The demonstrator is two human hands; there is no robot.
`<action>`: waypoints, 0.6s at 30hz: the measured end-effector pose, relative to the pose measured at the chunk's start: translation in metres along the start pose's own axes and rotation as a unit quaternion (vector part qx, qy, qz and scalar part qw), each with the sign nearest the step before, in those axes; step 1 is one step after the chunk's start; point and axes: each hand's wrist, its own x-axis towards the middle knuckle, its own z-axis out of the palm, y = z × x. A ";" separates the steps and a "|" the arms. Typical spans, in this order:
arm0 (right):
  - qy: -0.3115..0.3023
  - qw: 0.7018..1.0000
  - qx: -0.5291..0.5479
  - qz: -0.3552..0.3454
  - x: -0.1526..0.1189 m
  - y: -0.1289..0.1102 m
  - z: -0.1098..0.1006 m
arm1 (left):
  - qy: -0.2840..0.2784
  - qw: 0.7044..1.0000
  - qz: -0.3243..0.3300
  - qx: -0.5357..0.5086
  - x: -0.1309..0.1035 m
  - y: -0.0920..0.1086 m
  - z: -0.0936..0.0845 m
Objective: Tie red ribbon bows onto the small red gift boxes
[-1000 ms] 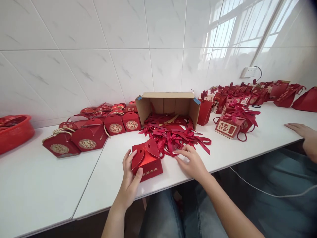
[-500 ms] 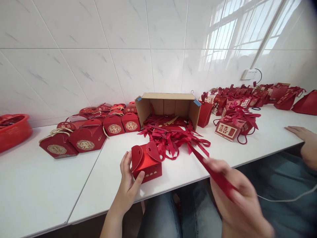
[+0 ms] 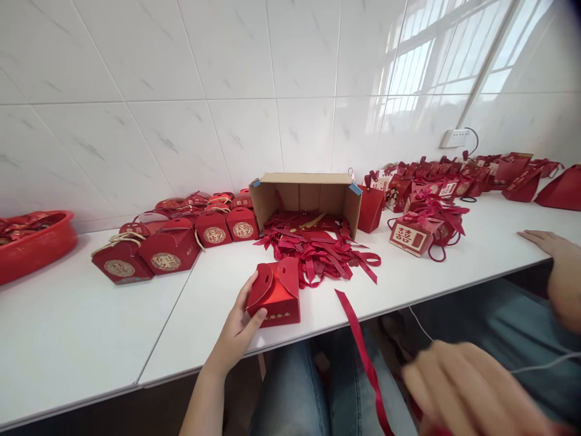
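Observation:
My left hand (image 3: 242, 321) grips the left side of a small red gift box (image 3: 278, 307) standing on the table near its front edge. The box's top flaps, each with a hole, stand up with a gap between them. Blurred at the lower right, my right hand (image 3: 472, 387) has its fingers curled around a dark red ribbon (image 3: 358, 339). The ribbon's loose end hangs by the table edge, and its other end runs out of the frame below. Behind the box, a heap of red ribbons (image 3: 318, 254) spills from a cardboard box (image 3: 304, 177) lying on its side.
Red gift boxes with cord handles (image 3: 170, 254) stand in rows on the left, beside a red plastic basin (image 3: 40, 257). More decorated red boxes (image 3: 415, 236) line the right side. Another person's hand (image 3: 544, 241) rests on the table at far right. A tiled wall stands behind.
My right hand has pulled the ribbon out of the heap, down and to the right toward me. My left hand and the red box stay almost in place.

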 end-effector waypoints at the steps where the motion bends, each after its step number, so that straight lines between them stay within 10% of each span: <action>1: -0.012 0.999 0.029 -0.013 0.003 -0.006 0.004 | -0.012 1.000 0.000 -0.004 0.000 0.001 0.000; 18: 0.028 0.998 -0.039 -0.046 0.039 -0.015 0.050 | -0.106 0.994 0.032 -0.024 -0.008 0.001 0.006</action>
